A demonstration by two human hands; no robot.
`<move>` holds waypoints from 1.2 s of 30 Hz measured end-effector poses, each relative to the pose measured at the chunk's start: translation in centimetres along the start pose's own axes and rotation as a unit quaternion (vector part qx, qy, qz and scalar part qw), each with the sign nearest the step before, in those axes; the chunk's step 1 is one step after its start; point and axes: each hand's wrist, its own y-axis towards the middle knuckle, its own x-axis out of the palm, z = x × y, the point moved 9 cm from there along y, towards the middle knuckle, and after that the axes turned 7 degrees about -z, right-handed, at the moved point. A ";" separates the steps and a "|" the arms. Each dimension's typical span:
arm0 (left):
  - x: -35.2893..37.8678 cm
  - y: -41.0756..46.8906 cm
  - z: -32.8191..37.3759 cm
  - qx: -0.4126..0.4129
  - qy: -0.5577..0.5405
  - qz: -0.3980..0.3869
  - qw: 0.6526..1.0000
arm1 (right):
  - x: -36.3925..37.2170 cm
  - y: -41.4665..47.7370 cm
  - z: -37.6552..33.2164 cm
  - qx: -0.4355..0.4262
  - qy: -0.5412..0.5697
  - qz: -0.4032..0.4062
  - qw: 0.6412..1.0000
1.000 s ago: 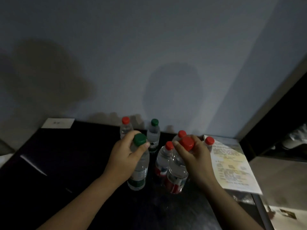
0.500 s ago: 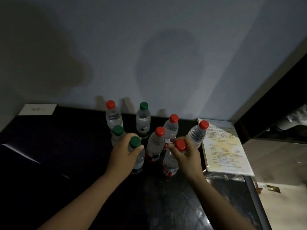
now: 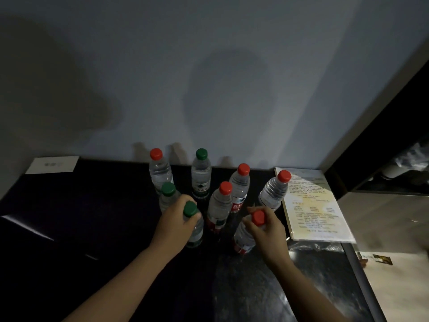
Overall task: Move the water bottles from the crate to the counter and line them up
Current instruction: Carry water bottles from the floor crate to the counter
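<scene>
Several clear water bottles stand on the dark counter [image 3: 97, 217] near the wall. My left hand [image 3: 173, 220] grips a green-capped bottle [image 3: 194, 226] by its neck, base on the counter. My right hand [image 3: 264, 231] holds a red-capped bottle [image 3: 243, 238] the same way. Behind them stand a green-capped bottle [image 3: 167, 196], a red-capped bottle [image 3: 160, 169], a green-capped labelled bottle [image 3: 201, 176], two red-capped bottles [image 3: 220, 205] [image 3: 240, 184] and a tilted-looking red-capped bottle [image 3: 274, 190]. No crate is in view.
A laminated printed sheet [image 3: 313, 205] lies on the counter's right end beside the bottles. A white card [image 3: 53, 164] sits at the back left. The wall rises right behind the bottles. The counter's right edge [image 3: 362, 270] drops to a lighter floor.
Both hands lowered their bottles onto the counter in front of the group. The camera tipped down and closer, bringing more standing bottles into sight.
</scene>
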 end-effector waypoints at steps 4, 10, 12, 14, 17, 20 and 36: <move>-0.1 -0.1 0.9 0.017 0.038 -0.036 0.998 | -0.6 -0.8 -1.0 0.034 -0.044 0.007 0.998; -2.4 -0.5 7.2 0.091 0.106 -0.055 0.989 | -6.0 -4.0 -7.6 -0.036 -0.169 0.106 0.979; -3.5 -0.5 11.1 0.137 0.111 -0.059 0.983 | -8.6 -5.4 -10.3 -0.060 -0.221 0.147 0.962; -4.5 -0.7 15.3 0.185 0.116 -0.058 0.974 | -11.3 -6.8 -13.0 -0.067 -0.265 0.177 0.945; -5.4 -1.3 21.7 0.252 0.123 -0.058 0.958 | -15.6 -9.4 -17.4 -0.085 -0.302 0.222 0.923; -5.3 -3.0 27.9 0.317 0.126 -0.061 0.938 | -19.9 -13.2 -21.5 -0.100 -0.330 0.272 0.899; 17.2 -16.1 46.8 0.453 0.103 -0.194 0.864 | -42.1 -35.2 -15.9 0.007 -0.377 0.365 0.851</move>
